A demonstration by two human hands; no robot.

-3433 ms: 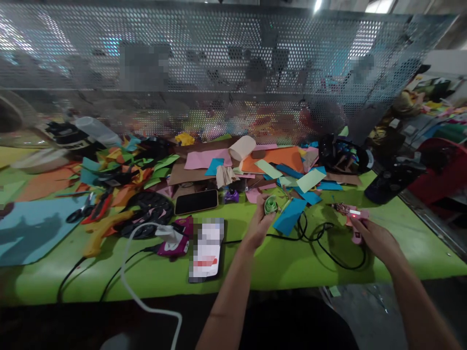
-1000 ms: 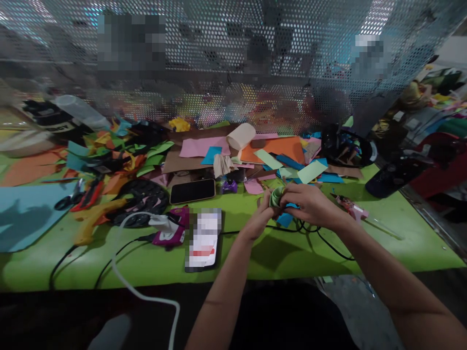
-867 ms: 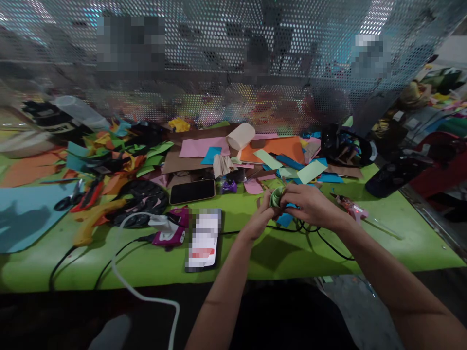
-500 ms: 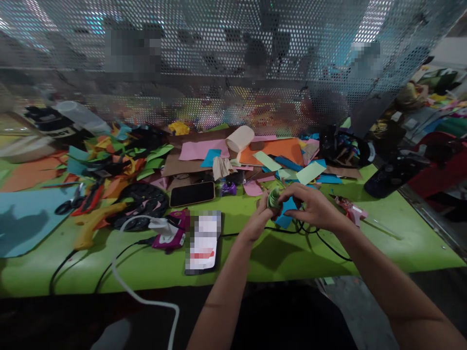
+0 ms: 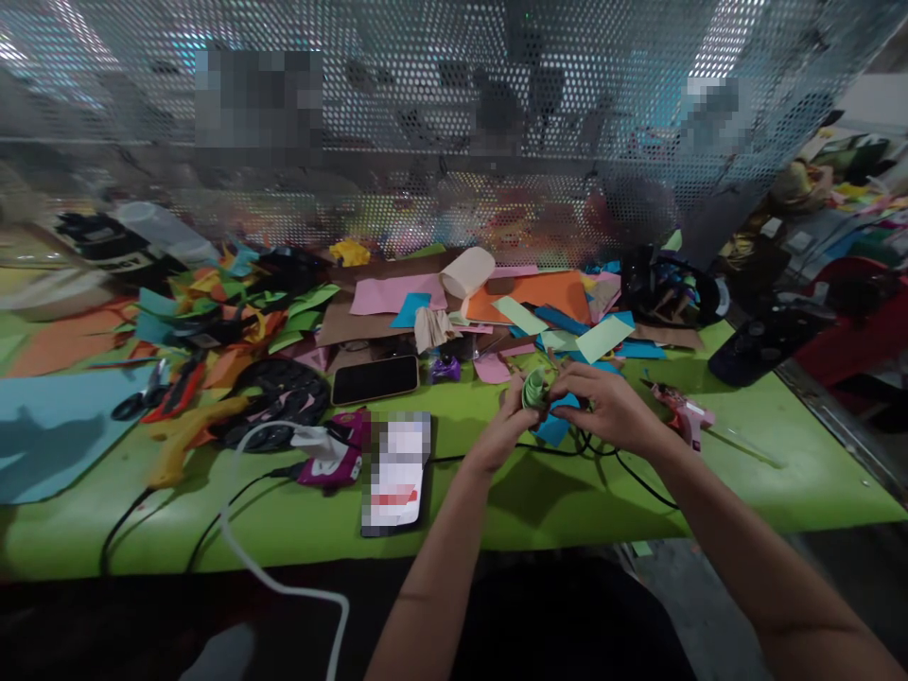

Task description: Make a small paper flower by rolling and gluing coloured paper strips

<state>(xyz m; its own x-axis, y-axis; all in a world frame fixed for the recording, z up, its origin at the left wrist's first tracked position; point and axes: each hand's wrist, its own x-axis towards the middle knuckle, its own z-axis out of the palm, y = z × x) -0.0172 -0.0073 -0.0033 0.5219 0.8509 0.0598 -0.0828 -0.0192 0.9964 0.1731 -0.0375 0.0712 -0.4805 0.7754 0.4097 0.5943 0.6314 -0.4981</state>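
A light green paper roll, wound in layers, stands upright in my left hand, whose fingers and thumb wrap round its lower part. My right hand is close against the right side of the roll. Its fingers are curled, and whatever lies between their tips is hidden. Beneath the hands, a piece of blue paper lies on the green table cover, beside a black cable.
Right of my hands lies a pink glue gun, with a dark bottle beyond. Two phones, one dark and one lit, a power strip, a yellow glue gun and scissors lie leftward. Paper scraps cover the back.
The top of the green roll has tilted slightly and shows more of its opening. My right fingers have shifted a little to the right. The view has moved slightly.
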